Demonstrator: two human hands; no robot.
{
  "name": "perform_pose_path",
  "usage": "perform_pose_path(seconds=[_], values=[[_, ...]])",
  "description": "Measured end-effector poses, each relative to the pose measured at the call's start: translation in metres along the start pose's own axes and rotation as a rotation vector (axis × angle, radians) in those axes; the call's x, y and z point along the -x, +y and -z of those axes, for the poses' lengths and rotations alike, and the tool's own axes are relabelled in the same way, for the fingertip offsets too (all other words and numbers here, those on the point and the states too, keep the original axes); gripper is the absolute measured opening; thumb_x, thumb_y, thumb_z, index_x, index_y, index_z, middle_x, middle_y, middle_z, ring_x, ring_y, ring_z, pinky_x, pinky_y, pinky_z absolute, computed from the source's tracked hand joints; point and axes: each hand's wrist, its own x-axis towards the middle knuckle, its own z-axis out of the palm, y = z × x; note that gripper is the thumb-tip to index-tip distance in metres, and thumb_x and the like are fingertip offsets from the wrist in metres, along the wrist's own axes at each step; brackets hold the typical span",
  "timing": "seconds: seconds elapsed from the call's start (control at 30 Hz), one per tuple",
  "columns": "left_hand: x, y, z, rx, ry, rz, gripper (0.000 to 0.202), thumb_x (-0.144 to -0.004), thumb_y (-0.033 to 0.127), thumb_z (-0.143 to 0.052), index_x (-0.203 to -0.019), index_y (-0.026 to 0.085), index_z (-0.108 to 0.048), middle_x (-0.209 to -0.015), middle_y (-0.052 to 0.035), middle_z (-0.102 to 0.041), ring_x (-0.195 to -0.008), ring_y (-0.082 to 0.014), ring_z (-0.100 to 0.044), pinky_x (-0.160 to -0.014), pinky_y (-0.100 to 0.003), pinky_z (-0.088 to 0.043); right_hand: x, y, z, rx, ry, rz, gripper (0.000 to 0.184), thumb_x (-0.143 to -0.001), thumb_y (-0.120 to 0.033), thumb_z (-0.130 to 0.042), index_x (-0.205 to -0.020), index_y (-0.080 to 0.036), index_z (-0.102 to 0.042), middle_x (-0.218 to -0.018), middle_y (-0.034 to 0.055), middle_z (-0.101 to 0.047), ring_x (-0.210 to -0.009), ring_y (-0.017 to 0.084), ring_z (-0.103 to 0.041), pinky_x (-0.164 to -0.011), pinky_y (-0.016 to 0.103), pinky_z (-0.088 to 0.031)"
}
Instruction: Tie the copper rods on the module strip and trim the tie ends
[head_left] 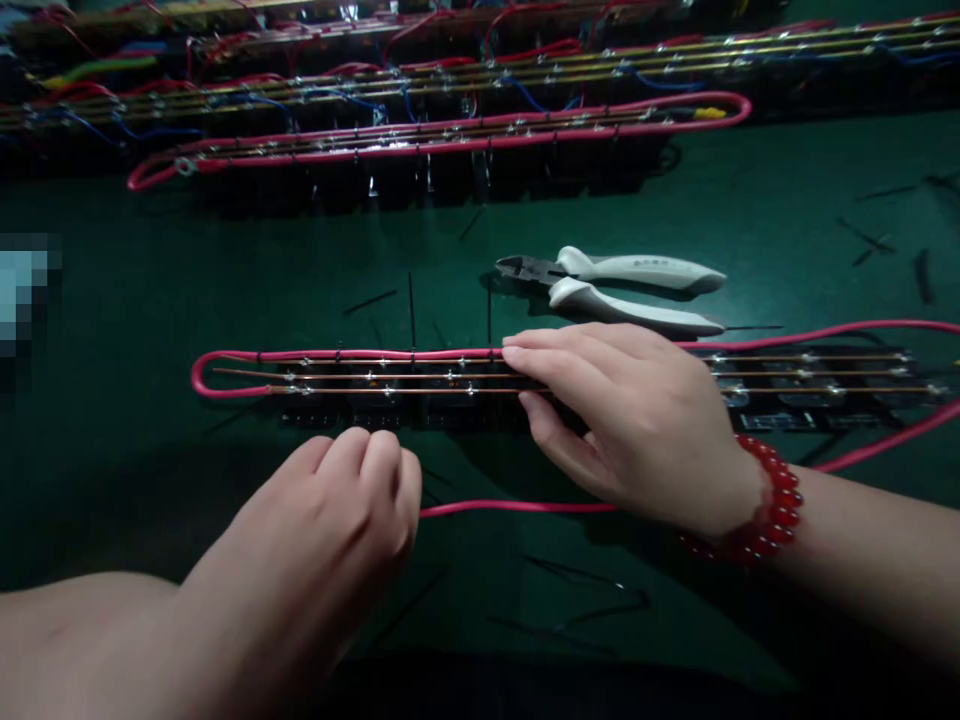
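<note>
A long black strip of components (375, 400) lies across the green table, with thin copper wires and a pink wire (225, 358) looped along it. My right hand (630, 420), a red bead bracelet on its wrist, lies flat on the middle of the strip with fingers stretched out. My left hand (337, 520) is curled into a fist just in front of the strip. It pinches the end of a second run of pink wire (525, 508) that passes under my right hand.
White-handled cutters (630, 290) lie just behind the strip. Several finished strips with pink, red and blue wires (450, 130) are lined up along the back. Cut black cable-tie ends (412, 310) are scattered over the green mat (150, 300).
</note>
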Motion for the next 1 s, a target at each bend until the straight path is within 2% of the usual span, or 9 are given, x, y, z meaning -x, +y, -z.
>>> perform_pose_path(seconds=[0.13,0.37,0.53,0.63,0.73,0.87,1.0], values=[[0.000,-0.002,0.000,-0.006,-0.048,-0.006,0.024,-0.051,0.022,-0.066,-0.075,0.018,-0.065,-0.069,-0.0045,-0.049,-0.060,-0.0232,-0.048,-0.047,-0.039,-0.047,-0.001,0.000,-0.002,0.000,0.002,-0.001,0.020,-0.092,-0.018,-0.059,-0.108,-0.010,-0.068,-0.109,0.0116,-0.077,-0.094,0.027,-0.073,-0.077,0.040,-0.055],[0.006,-0.006,0.000,0.011,-0.125,0.047,0.023,-0.056,0.012,-0.064,-0.076,0.021,-0.057,-0.072,-0.0015,-0.046,-0.063,-0.0211,-0.047,-0.053,-0.036,-0.042,0.000,0.000,0.000,-0.005,0.000,-0.004,0.021,-0.093,-0.018,-0.058,-0.109,-0.010,-0.068,-0.109,0.0119,-0.077,-0.094,0.027,-0.073,-0.078,0.040,-0.055],[0.022,-0.017,0.001,0.029,-0.019,0.115,0.022,-0.065,0.002,-0.051,-0.075,0.022,-0.050,-0.074,-0.0026,-0.049,-0.061,-0.0185,-0.042,-0.056,-0.033,-0.030,-0.001,-0.001,0.000,-0.017,0.002,0.004,0.021,-0.092,-0.017,-0.058,-0.108,-0.010,-0.068,-0.107,0.0131,-0.077,-0.093,0.027,-0.073,-0.078,0.040,-0.056],[0.021,-0.023,0.000,0.187,0.042,0.119,0.025,-0.071,-0.002,-0.042,-0.076,0.022,-0.048,-0.071,-0.0006,-0.049,-0.058,-0.0165,-0.042,-0.056,-0.032,-0.026,0.000,-0.001,-0.001,-0.026,-0.003,-0.019,0.021,-0.092,-0.018,-0.058,-0.109,-0.012,-0.068,-0.109,0.0122,-0.077,-0.095,0.027,-0.073,-0.079,0.041,-0.057],[0.004,-0.025,-0.001,0.434,0.080,0.063,0.026,-0.077,-0.002,-0.036,-0.073,0.021,-0.045,-0.064,0.0019,-0.046,-0.050,-0.0134,-0.040,-0.050,-0.029,-0.025,0.001,-0.001,0.001,-0.075,0.037,-0.019,0.021,-0.090,-0.018,-0.060,-0.110,-0.013,-0.067,-0.116,0.0135,-0.076,-0.103,0.028,-0.072,-0.085,0.043,-0.058],[-0.022,-0.024,-0.001,0.666,0.019,0.059,0.022,-0.078,0.003,-0.037,-0.070,0.021,-0.047,-0.058,0.0043,-0.048,-0.045,-0.0098,-0.043,-0.045,-0.023,-0.028,0.003,0.000,0.004,-0.194,0.088,0.072,0.020,-0.091,-0.022,-0.060,-0.107,-0.013,-0.066,-0.114,0.0134,-0.076,-0.104,0.028,-0.071,-0.088,0.046,-0.057],[-0.030,-0.024,-0.007,0.960,0.004,0.124,0.016,-0.078,0.011,-0.043,-0.078,0.019,-0.056,-0.062,0.0050,-0.057,-0.051,-0.0081,-0.051,-0.047,-0.018,-0.036,0.004,-0.001,0.004,-0.315,0.101,0.140,0.020,-0.092,-0.028,-0.062,-0.102,-0.011,-0.066,-0.101,0.0114,-0.078,-0.096,0.025,-0.073,-0.083,0.042,-0.058]])
